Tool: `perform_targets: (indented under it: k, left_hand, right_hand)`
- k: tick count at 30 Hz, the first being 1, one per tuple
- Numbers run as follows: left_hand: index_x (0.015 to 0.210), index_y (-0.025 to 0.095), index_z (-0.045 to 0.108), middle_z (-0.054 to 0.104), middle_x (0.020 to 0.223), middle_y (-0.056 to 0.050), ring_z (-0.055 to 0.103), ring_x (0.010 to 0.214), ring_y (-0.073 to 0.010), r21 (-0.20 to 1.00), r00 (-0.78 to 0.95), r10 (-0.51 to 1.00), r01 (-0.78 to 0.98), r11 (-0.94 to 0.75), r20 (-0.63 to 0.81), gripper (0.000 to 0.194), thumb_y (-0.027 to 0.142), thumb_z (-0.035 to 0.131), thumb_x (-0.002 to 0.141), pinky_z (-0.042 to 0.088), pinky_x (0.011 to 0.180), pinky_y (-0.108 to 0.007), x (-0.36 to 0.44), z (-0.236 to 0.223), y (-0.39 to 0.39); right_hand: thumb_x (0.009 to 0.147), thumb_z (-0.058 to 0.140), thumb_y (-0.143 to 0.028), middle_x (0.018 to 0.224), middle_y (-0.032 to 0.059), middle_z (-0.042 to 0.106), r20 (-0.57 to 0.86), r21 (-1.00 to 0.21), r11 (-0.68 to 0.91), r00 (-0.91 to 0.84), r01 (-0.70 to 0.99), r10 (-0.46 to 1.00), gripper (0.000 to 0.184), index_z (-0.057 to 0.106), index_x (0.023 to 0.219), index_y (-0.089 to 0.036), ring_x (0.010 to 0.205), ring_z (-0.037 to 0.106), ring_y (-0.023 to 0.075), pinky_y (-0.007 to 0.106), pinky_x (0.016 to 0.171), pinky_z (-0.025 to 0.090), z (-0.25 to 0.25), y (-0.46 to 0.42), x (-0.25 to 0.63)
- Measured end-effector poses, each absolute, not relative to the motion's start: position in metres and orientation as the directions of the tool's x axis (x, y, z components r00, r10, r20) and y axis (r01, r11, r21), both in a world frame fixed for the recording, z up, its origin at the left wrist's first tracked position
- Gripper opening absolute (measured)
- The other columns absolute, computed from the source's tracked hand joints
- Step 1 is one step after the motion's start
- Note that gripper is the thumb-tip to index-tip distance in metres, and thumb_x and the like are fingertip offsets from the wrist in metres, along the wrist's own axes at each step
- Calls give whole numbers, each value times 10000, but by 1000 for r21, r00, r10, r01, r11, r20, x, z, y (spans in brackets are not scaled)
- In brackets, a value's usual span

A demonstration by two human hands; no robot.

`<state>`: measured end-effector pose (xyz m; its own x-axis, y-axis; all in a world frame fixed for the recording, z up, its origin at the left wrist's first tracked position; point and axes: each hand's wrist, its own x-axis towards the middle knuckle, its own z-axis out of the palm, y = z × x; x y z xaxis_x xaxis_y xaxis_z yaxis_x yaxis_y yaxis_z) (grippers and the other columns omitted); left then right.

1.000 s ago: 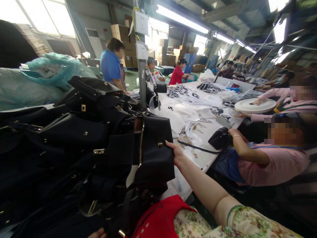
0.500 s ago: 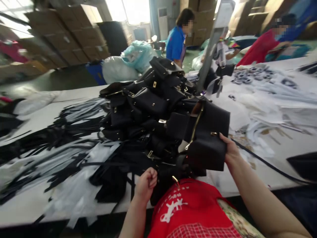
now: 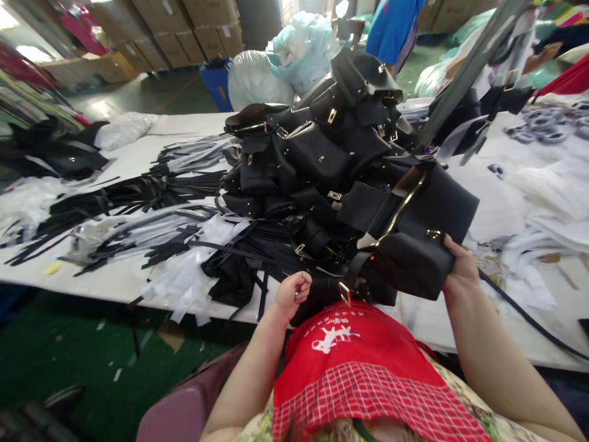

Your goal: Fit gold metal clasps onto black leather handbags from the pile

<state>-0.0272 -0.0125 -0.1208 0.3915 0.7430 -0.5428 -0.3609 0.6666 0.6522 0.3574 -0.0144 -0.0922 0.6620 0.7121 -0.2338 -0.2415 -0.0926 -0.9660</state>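
Note:
A black handbag (image 3: 416, 261) with a gold zip and a small gold clasp is in my right hand (image 3: 461, 268), whose fingers grip its right side. The bag is tilted, its zipped edge facing up and left, and it rests against a heap of similar black bags (image 3: 317, 153). My left hand (image 3: 293, 294) is closed in front of the heap, near the table edge. Whatever its curled fingers hold, if anything, is hidden. A gold buckle (image 3: 345, 294) on a black strap lies between my hands, against the red apron (image 3: 331, 356).
Black and grey strips (image 3: 151, 190) and white scraps (image 3: 172, 285) lie on the white table (image 3: 161, 126) to the left. A slanted metal post (image 3: 469, 73) rises behind the bags. White material (image 3: 543, 196) covers the right side. A person in blue (image 3: 391, 31) stands beyond the table.
My view has tipped down and turned left, so the table and floor show more. Both hands keep nearly the same pose; my right hand still grips the handbag, now tilted a little more.

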Motion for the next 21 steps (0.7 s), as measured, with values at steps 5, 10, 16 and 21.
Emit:
perform_targets:
  k: [5,10,16,21]
  left_hand:
    - [768,100,625,330,514,78,187,384,-16,681,426,739,-314,662,-522,135,177,563,676,54,394,-184,-23,-114,-16]
    - [789,110,626,288,512,95,167,388,-18,751,446,743,-206,628,-499,148,235,578,726,43,406,-202,-17,-108,-17]
    - [789,115,622,295,522,97,147,408,-20,787,439,757,-159,597,-485,243,349,631,723,28,428,-217,-15,-103,-15]
    - [980,100,663,347,565,80,241,469,-46,874,347,823,-22,486,-449,478,520,667,751,141,450,-211,-6,-84,-8]
  right_hand:
    - [791,602,-243,959,110,734,-522,-800,-131,571,-586,633,128,685,878,-198,864,707,260,399,842,592,-83,-12,350]
    - [763,622,-189,883,75,745,-599,-721,-128,520,-681,609,194,691,943,-170,727,715,210,381,817,613,-74,-14,344]
    - [708,650,-170,885,94,750,-554,-725,-83,507,-684,660,265,684,971,-159,751,725,249,428,841,607,-72,-19,348]
    - [705,628,-224,850,92,746,-579,-727,-139,490,-673,651,212,686,907,-190,748,724,283,481,893,577,-74,-25,353]
